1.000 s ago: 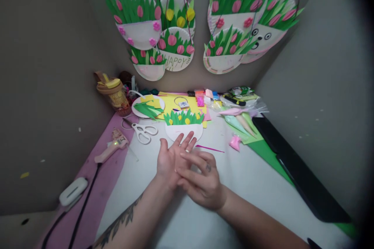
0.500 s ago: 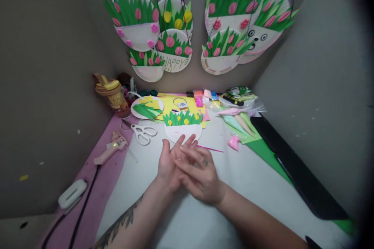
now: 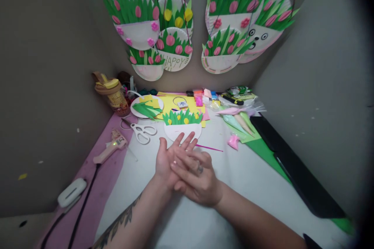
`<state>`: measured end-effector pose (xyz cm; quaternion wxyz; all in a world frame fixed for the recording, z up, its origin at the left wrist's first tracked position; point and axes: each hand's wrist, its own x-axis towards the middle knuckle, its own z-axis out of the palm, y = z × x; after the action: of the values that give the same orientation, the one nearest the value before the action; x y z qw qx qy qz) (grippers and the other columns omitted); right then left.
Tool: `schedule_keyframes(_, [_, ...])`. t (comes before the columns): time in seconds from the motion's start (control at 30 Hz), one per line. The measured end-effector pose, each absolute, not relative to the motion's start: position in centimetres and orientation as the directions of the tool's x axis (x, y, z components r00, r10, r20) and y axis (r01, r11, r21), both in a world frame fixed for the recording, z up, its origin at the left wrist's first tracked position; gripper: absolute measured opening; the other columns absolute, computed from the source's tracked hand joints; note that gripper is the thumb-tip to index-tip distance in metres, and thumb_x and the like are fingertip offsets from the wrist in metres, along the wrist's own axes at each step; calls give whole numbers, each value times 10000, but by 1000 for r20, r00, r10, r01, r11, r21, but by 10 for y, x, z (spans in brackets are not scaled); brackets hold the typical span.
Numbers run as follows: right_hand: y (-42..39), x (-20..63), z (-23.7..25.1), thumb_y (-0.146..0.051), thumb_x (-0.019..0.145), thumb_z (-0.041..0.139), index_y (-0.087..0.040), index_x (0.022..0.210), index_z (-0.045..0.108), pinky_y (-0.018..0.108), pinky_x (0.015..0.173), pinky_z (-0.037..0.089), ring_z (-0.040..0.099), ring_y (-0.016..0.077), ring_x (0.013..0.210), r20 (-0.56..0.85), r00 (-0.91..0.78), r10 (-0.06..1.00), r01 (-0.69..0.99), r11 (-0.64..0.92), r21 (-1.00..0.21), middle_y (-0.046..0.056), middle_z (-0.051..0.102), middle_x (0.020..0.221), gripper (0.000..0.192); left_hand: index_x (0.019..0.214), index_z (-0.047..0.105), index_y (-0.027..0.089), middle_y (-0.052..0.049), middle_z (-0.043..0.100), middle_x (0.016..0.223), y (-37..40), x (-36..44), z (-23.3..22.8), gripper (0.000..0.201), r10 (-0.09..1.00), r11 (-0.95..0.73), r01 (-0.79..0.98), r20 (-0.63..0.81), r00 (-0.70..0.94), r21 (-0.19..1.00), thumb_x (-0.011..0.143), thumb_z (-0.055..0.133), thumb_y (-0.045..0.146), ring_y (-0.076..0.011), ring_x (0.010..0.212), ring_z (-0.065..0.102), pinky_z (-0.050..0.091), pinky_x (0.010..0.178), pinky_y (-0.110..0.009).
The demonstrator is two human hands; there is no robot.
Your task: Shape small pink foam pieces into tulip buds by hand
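Note:
My left hand (image 3: 168, 163) is held palm up over the white table, fingers spread. Across its palm lie the outstretched fingers of my right hand (image 3: 201, 179), which wears a ring. A tiny pink ball (image 3: 175, 162), apparently modelling clay, shows on the left palm at the right fingertips. Just beyond the hands is a paper-plate flower basket (image 3: 175, 130) with green paper grass and yellow flowers. A thin magenta stick (image 3: 210, 148) lies beside it. Farther right sits a lump of pink clay (image 3: 233, 142) in a small bag.
White scissors (image 3: 143, 134) and a pink glue gun (image 3: 112, 148) with a black cord lie on the left. A plate of paper scraps (image 3: 133, 109) and a lidded cup (image 3: 112, 93) stand behind. A long black object (image 3: 304, 179) lines the right. Finished plate baskets (image 3: 137, 35) hang above.
The right fingers have slid down and back over the left palm, uncovering more of the left fingers. The tiny pink ball shows at the right fingertips.

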<state>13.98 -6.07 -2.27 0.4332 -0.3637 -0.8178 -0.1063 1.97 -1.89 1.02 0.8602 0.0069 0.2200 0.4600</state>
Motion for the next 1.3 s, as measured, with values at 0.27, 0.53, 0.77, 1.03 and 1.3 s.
schedule_keyframes(0.27, [-62,135,-23,-401,904,453,-215,1208,603,434,877,414,466,271,1133,809,-323,491,707,693,-138,85,589,1290,386,1327,388,121,-195,493,1369,-19,21,10,702,796,568,-792,-395,459,224,875,275,646,-307,1240,497,471,935,-430])
schedule_keyframes(0.53, [-61,135,-25,-484,909,422,-210,1184,621,434,882,420,454,279,1125,808,-313,499,663,724,-190,89,569,1295,436,1338,380,112,-200,497,1363,-19,20,11,706,800,566,-798,-373,470,207,877,285,639,-315,1249,488,470,941,-439])
schedule_keyframes(0.77, [-62,138,-29,-498,914,402,-238,1251,579,457,908,407,445,282,1148,794,-369,484,621,764,-177,69,546,1337,461,1338,379,123,-199,502,1358,-18,19,12,715,814,549,-809,-354,461,210,871,270,653,-316,1256,479,477,921,-461])
schedule_keyframes(1.03, [-60,137,-34,-561,896,399,-278,1310,529,463,918,404,431,282,1163,784,-356,508,619,757,-209,53,501,1389,518,1347,382,136,-198,501,1358,-19,19,10,722,810,554,-806,-361,463,209,863,281,663,-315,1247,491,482,917,-470])
schedule_keyframes(1.3, [-58,137,-32,-569,905,359,-275,1241,591,472,940,396,412,278,1161,786,-328,524,562,777,-283,50,428,1437,503,1358,367,133,-209,500,1354,-19,19,14,723,807,552,-810,-371,459,200,867,278,657,-312,1236,505,496,909,-463])
